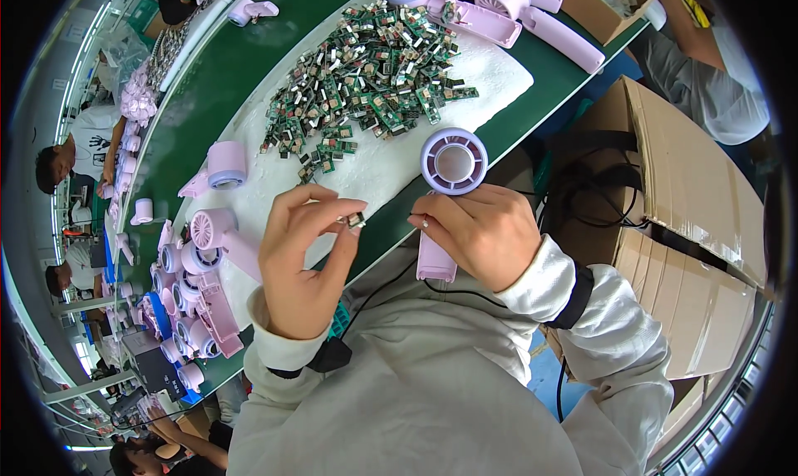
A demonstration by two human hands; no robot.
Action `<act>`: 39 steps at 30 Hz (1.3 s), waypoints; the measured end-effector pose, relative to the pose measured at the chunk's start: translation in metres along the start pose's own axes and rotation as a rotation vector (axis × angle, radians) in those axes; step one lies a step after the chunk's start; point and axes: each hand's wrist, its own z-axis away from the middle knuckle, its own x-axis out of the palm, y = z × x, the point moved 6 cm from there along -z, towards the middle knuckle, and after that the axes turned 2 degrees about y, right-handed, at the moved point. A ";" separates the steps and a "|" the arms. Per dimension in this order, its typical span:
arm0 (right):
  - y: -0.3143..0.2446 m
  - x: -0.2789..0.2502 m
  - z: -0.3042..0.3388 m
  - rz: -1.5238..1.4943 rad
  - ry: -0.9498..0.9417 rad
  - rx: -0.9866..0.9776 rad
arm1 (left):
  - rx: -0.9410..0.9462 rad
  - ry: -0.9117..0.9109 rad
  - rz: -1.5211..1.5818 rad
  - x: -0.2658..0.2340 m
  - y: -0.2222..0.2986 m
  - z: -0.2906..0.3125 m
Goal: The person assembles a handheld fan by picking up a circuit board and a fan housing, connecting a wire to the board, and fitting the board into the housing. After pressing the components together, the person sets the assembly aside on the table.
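Note:
Between the thumb and forefinger of my left hand (301, 264) is a small circuit board (356, 220), with the fingers closed on it. My right hand (497, 231) is wrapped round a pink handheld-fan housing (437, 261). A lilac ring (430, 162) with a round opening tops this housing, above my knuckles. A tiny white piece shows at my right fingertips, too small to name. Just beyond both hands, a heap of green circuit boards (357, 77) lies on a white sheet (495, 77).
Pink and lilac fan parts (218, 310) crowd the green table (187, 114) to my left. More fan housings (478, 20) lie at the far edge beside an open carton (611, 14). Cardboard boxes (694, 168) stand at my right. Other people sit along the left and upper right.

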 end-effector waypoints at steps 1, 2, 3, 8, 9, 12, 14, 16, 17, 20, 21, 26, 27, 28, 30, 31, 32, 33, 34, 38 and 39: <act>-0.001 0.000 -0.001 -0.002 0.001 -0.003 | 0.050 -0.039 0.004 0.003 0.005 0.001; 0.000 0.000 -0.001 -0.064 0.004 0.018 | 0.050 -0.037 0.001 0.004 0.007 0.003; 0.001 0.000 -0.002 -0.127 0.006 0.038 | -0.125 -0.079 0.203 0.009 -0.001 0.008; -0.003 -0.003 -0.004 -0.249 0.001 0.061 | -0.421 -0.157 0.789 0.033 -0.017 0.020; -0.005 -0.002 -0.006 -0.251 0.001 0.057 | -0.393 -0.159 0.881 0.033 -0.016 0.019; -0.006 -0.002 -0.007 -0.239 0.030 0.009 | -0.499 -0.196 0.877 0.032 -0.022 0.019; -0.007 -0.004 -0.007 -0.232 0.038 -0.012 | -0.553 -0.216 0.876 0.036 -0.026 0.019; -0.009 -0.006 -0.007 -0.220 0.056 -0.050 | -0.581 -0.240 0.906 0.045 -0.029 0.019; -0.009 -0.007 -0.006 -0.219 0.057 -0.049 | -0.596 -0.253 0.920 0.048 -0.031 0.019; -0.010 -0.008 -0.005 -0.200 0.082 -0.100 | -0.675 -0.298 1.050 0.051 -0.038 0.018; -0.009 -0.008 -0.005 -0.200 0.082 -0.099 | -0.716 -0.319 1.114 0.052 -0.039 0.019; -0.004 -0.009 -0.008 -0.249 0.086 -0.108 | -0.768 -0.351 1.164 0.055 -0.044 0.017; -0.003 -0.009 -0.009 -0.275 0.079 -0.110 | -0.768 -0.347 1.157 0.054 -0.044 0.015; -0.002 -0.009 -0.011 -0.301 0.073 -0.114 | -0.768 -0.342 1.149 0.053 -0.043 0.014; -0.001 -0.013 -0.012 -0.355 0.058 -0.050 | -0.760 -0.333 1.137 0.052 -0.040 0.013; 0.000 -0.014 -0.014 -0.410 0.045 0.015 | -0.751 -0.309 1.158 0.052 -0.040 0.013; 0.000 -0.014 -0.016 -0.465 0.032 0.079 | -0.740 -0.285 1.178 0.052 -0.038 0.013; -0.003 -0.018 -0.017 -0.465 0.041 0.067 | -0.728 -0.261 1.201 0.052 -0.035 0.013; -0.004 -0.019 -0.017 -0.442 0.019 0.102 | -0.715 -0.258 1.194 0.052 -0.031 0.013; -0.009 -0.020 -0.020 -0.357 -0.010 0.134 | -0.503 -0.054 0.953 0.044 -0.011 0.010; -0.011 -0.021 -0.020 -0.321 -0.001 0.107 | -0.370 -0.001 0.804 0.040 -0.002 0.010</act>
